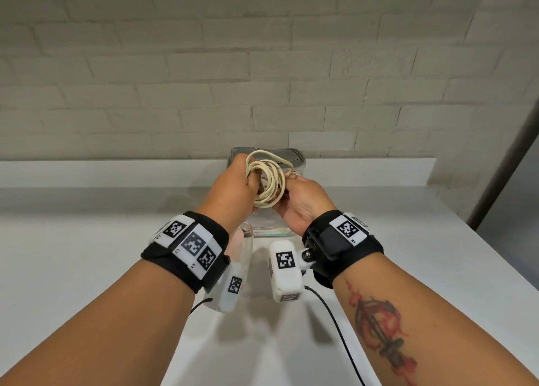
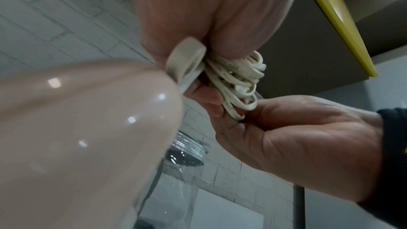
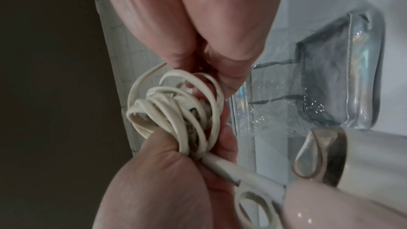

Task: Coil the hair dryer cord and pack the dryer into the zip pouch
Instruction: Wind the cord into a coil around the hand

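Both forearms reach out over the white countertop, each wrist wrapped in a black band carrying white marker blocks. From there the left hand is closed around the cream-coloured flat power cord, which is gathered into a loose bundle of several loops held up off the surface. On the left wrist view its fingers clamp the strands where they bunch together, beside the cord's thick cream strain-relief sleeve. Just across the bundle, the right hand pinches the loops from the other side, thumb and fingers curled onto them, so the 2 hands nearly touch with the coil between.

Hanging below the left hand is the glossy pale-pink hair dryer; its body fills the near corner of the left wrist view, and the right wrist view shows its metallic nozzle end and a cream hanging loop at the base of the handle.

Behind and under the hands the clear plastic zip pouch stands on the counter, its top edge near the painted brick wall. Whether its zip is open I cannot tell. Counter surface stretches left and right of the pouch; on the right it ends at an edge near a dark upright post.
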Demonstrator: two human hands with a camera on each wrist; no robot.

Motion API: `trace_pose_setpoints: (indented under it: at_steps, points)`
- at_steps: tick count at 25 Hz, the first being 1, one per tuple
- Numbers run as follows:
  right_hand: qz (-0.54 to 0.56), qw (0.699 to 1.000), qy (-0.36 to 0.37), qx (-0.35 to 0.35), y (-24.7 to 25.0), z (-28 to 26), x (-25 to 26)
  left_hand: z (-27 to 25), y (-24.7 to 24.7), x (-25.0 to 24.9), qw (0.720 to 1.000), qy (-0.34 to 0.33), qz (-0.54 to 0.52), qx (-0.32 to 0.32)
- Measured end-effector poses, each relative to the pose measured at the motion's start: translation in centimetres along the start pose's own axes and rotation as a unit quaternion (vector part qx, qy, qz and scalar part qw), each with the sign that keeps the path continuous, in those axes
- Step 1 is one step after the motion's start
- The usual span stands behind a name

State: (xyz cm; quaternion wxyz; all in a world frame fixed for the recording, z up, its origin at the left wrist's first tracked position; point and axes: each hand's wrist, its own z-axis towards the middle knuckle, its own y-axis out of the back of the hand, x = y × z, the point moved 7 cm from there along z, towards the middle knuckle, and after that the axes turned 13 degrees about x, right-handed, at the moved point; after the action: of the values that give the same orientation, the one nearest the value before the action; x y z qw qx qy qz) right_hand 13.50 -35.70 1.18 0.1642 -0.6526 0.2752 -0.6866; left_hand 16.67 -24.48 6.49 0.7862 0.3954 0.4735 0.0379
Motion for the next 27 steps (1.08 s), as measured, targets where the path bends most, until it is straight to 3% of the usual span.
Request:
trace_pose_setpoints:
  at_steps: [7,13,14,16,18,19,24,27]
  points:
    - [0.021,0.999,-0.015,-0.029,0.4,-0.3,-0.1,-0.5,-0.4,0.4,0.995,0.003,-0.093,0.028]
    - [0.021,0.999,0.025,0.026,-0.9,-1.3,0.8,-0.8,-0.2,0.0,0.997,-0.018,-0.056,-0.059]
    - [0.001,0.999,0.03,0.039,-1.2,-1.3,0.5,-0.9,-0.3,-0.1,0.997,-0.016,-0.043,-0.069]
    - [-0.14,0.988,0.052,0.032,-1.4,-1.2,0.2,-0.8,-0.6,-0.1,0.996,-0.018,-0.045,-0.075]
    - [-0.342,0.934,0.098,-0.009,-1.4,-1.6,0.7,-0.6,-0.9,-0.1,0.995,-0.017,-0.075,-0.064]
    - [-0.392,0.912,0.119,-0.02,-1.2,-1.7,1.1,-0.6,-0.9,0.0,0.994,-0.009,-0.09,-0.057]
    - [-0.379,0.916,0.087,0.095,-0.3,-0.6,0.4,-0.3,-1.1,1.3,0.966,0.047,-0.255,-0.016]
    - [-0.43,0.891,0.091,0.108,-0.2,-0.9,0.7,-0.4,-1.5,1.5,0.941,0.078,-0.33,0.008]
